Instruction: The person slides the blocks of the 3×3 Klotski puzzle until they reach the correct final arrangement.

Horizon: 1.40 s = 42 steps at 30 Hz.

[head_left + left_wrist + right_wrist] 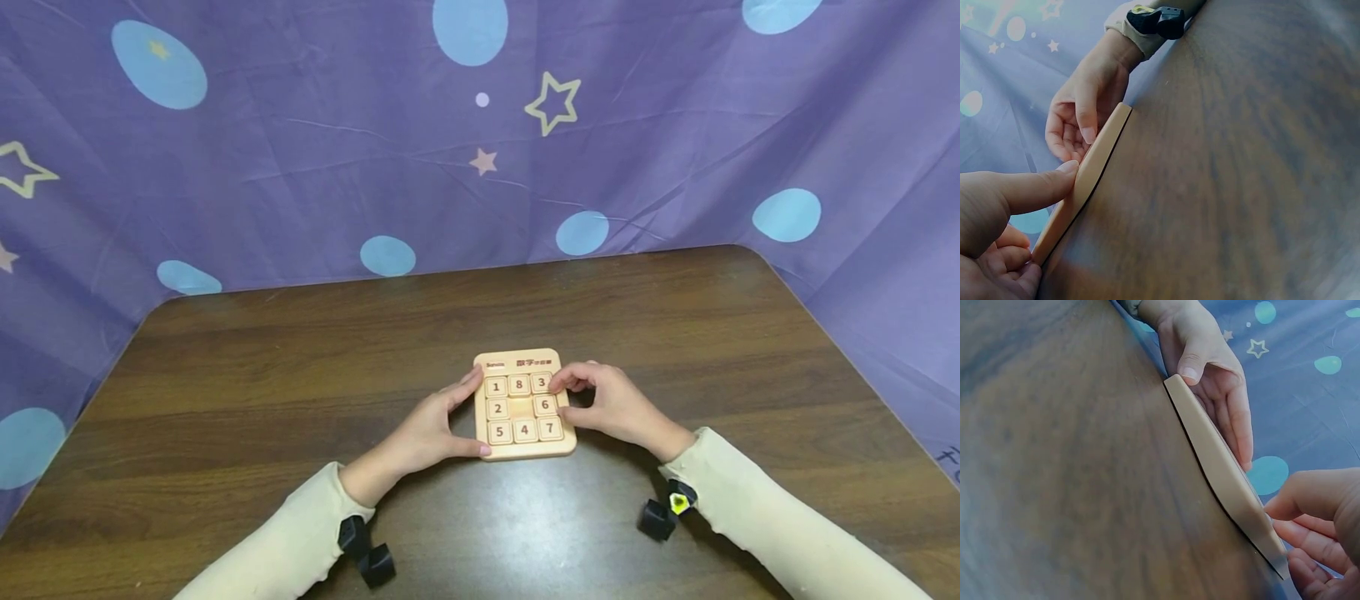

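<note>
A light wooden sliding number puzzle lies on the table, its numbered tiles in three rows around a bare middle slot. The rows read 1 8 3, then 2 and 6, then 5 4 7. My left hand holds the frame by its left side, thumb at the lower corner and fingers near the upper one. At the right side, my right hand has a fingertip by the 3 tile and its thumb by the 6 tile. Both wrist views show the puzzle edge-on, so its tiles are hidden there.
The brown wooden table extends around the puzzle on every side. Behind it hangs a purple curtain with blue spots and stars. Black devices are strapped at both wrists, over light sleeves.
</note>
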Each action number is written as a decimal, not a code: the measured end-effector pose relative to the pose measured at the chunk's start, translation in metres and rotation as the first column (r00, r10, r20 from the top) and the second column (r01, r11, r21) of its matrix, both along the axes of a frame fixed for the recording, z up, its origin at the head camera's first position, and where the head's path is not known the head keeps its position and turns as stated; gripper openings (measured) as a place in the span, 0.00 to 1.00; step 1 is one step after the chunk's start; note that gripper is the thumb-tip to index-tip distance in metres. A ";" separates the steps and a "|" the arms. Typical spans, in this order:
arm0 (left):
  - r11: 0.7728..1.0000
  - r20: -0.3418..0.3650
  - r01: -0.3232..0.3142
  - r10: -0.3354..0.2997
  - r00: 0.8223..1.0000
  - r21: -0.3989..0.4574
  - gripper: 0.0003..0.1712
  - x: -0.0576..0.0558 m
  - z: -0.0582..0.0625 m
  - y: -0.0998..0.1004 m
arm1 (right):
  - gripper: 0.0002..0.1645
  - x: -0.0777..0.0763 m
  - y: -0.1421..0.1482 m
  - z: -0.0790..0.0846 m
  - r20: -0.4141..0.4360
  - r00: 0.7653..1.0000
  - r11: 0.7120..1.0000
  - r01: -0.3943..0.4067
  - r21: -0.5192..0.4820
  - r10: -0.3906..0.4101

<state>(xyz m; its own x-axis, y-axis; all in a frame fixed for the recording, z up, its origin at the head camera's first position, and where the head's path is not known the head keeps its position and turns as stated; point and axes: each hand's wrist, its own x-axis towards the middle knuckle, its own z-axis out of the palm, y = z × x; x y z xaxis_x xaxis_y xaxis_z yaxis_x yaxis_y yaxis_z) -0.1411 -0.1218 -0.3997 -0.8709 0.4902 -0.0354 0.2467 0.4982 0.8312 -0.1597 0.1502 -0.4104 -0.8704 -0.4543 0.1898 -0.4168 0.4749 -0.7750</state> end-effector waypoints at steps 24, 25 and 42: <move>1.000 0.001 -0.009 0.009 1.000 -0.005 0.57 -0.002 0.001 0.001 | 0.11 0.001 -0.004 0.000 0.068 0.995 0.992 0.077 -0.102 -0.070; 1.000 0.001 -0.010 0.010 1.000 -0.005 0.57 -0.002 0.001 0.001 | 0.11 0.001 -0.004 -0.001 0.073 0.995 0.991 0.074 -0.110 -0.067; 1.000 0.012 -0.004 0.004 1.000 0.003 0.57 0.000 0.001 0.000 | 0.10 0.004 -0.013 -0.007 0.036 0.994 0.989 0.105 -0.106 -0.102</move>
